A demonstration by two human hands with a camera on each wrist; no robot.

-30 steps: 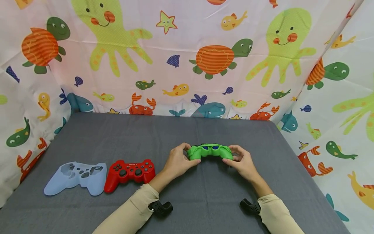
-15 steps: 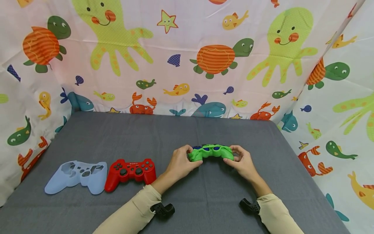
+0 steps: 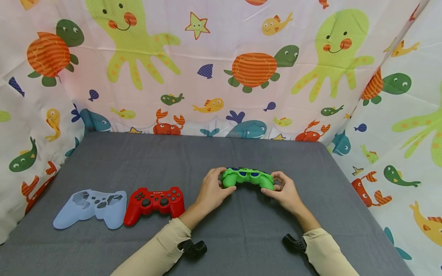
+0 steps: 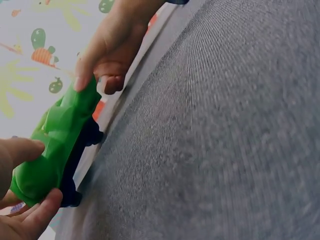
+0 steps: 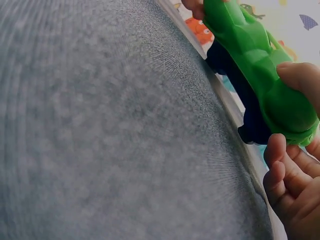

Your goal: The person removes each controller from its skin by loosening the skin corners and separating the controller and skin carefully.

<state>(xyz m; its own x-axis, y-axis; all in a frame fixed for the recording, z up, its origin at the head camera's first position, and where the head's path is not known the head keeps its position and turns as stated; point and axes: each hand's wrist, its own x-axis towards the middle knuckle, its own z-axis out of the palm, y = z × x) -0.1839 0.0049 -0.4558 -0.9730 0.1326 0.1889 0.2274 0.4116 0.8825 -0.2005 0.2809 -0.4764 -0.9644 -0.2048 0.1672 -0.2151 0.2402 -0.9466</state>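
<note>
A dark blue game controller [image 5: 236, 82] sits partly inside a green, soft-looking controller cover [image 3: 246, 176] above the table. My left hand [image 3: 210, 188] grips its left end, thumb on the near side and fingers round the far side. At the other end, my right hand [image 3: 287, 192] holds the cover between thumb and fingers. Both wrist views show bare blue on the table-facing side, while green wraps the opposite side and the grips. In the head view, blue also peeks through the cover's openings and along its far left edge.
Left of my left arm, a red controller [image 3: 154, 203] lies face up on the grey table [image 3: 248, 237]. A pale blue cover [image 3: 93, 209] with cut-outs lies right beside it. A sea-animal curtain [image 3: 221, 50] stands behind the table and at both sides.
Both hands keep their hold. Blue along the controller's far left edge showed more half a second ago, and less of it shows now. The controller has shifted slightly up and left with the left hand.
</note>
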